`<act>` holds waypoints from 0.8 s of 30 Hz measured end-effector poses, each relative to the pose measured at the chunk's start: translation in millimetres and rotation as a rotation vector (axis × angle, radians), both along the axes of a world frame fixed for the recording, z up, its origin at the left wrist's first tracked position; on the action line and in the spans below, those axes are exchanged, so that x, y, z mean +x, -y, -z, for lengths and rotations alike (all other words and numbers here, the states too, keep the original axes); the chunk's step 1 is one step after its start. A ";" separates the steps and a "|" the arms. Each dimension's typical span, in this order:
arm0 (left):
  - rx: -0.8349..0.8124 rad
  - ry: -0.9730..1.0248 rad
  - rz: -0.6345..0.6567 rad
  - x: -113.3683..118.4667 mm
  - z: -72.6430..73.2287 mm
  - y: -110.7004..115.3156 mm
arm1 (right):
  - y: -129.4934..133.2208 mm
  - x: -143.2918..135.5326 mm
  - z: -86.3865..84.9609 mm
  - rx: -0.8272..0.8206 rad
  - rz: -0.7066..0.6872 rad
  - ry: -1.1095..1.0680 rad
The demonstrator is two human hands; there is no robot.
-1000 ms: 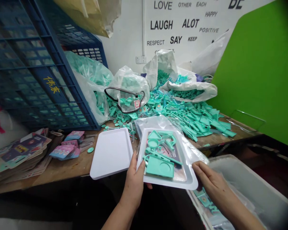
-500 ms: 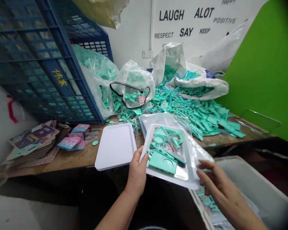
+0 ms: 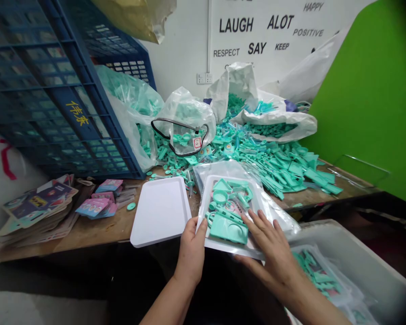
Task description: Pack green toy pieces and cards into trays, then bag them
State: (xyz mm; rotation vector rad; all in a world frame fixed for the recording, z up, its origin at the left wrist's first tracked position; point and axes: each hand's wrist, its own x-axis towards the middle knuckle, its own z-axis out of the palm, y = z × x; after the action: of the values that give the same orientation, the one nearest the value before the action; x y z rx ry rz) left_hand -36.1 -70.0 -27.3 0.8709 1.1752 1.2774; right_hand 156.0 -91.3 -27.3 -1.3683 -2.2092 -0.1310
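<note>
A white tray (image 3: 208, 240) holds several mint-green plastic toy pieces, among them a flat rectangular piece (image 3: 228, 229) and a round dish (image 3: 220, 197). My left hand (image 3: 191, 248) grips the tray's left near corner, thumb on top. Over its right near part my right hand (image 3: 269, 241) lies with fingers spread, touching the tray's contents, thumb just below the near rim. Clear plastic bags (image 3: 284, 216) lie behind and to the right of the tray; whether it is inside one I cannot tell. An unfilled white tray (image 3: 161, 211) rests on the table to the left.
Loose mint-green parts (image 3: 284, 169) are heaped across the back, below open sacks (image 3: 277, 119). Blue crates (image 3: 77, 113) stand at left, near stacked printed cards (image 3: 37, 203) and small pink-blue packets (image 3: 96, 205). A pale bin (image 3: 352, 243) with bagged trays sits lower right.
My right hand has moved left from beside the tray onto its right near part. The left hand keeps its grip. More of the bin's contents now shows, and the camera view has shifted slightly.
</note>
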 end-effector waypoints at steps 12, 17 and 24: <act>-0.008 0.041 0.024 -10.0 2.6 -4.8 | -5.2 3.7 4.7 -0.003 0.012 0.024; 0.022 -0.018 0.042 -15.0 6.9 -7.1 | -6.9 4.6 3.6 0.036 0.022 0.055; 0.143 -0.162 0.164 -23.9 -4.3 -8.1 | -11.9 2.6 1.1 0.017 0.026 0.019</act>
State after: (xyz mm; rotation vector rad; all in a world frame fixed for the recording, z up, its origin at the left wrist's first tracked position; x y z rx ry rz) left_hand -60.0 -62.0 -23.0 1.1701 1.1227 1.1838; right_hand 158.7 -79.4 -28.4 -1.3929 -2.2015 -0.1726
